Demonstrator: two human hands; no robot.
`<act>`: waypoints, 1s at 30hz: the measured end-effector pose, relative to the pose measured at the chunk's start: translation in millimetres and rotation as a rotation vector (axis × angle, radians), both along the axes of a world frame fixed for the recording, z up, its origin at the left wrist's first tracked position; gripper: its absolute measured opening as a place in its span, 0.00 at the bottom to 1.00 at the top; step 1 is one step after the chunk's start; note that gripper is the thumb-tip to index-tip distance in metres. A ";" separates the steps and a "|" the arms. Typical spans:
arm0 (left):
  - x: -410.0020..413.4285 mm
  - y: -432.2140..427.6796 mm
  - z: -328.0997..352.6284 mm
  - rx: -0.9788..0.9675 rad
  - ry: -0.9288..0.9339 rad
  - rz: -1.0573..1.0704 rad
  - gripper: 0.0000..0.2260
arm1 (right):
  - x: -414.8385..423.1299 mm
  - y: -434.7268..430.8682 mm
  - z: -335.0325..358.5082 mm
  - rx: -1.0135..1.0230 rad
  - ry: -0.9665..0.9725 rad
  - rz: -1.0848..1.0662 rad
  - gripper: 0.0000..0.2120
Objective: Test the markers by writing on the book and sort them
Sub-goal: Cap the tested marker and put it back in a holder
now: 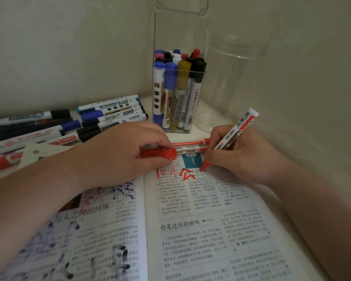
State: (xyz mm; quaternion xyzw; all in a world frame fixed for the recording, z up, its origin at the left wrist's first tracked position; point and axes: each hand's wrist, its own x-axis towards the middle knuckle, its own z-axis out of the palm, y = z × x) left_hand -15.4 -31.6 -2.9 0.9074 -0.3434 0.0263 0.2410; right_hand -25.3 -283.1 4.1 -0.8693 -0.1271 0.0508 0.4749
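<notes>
White desk (200, 129) meets two walls. Your right hand (241, 157) grips the red marker (235, 130), tip on the book (190, 230) near its top edge; your left hand (120, 153) holds the red cap (158, 153); loose markers (109, 112) crowd the left.

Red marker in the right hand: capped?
No, the left hand holds its red cap and the marker's bare tip touches the book.
</notes>
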 end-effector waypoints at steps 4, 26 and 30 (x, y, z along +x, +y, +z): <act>0.2 -0.5 0.5 -0.001 0.006 0.002 0.16 | -1.2 1.3 -0.2 0.025 0.010 0.026 0.06; -0.3 0.8 1.5 0.003 -0.006 0.014 0.16 | 8.3 -12.3 -4.3 0.384 0.070 0.175 0.03; -2.6 -1.6 1.6 -0.051 0.026 -0.012 0.17 | 6.5 -4.6 -4.0 0.660 0.027 0.250 0.13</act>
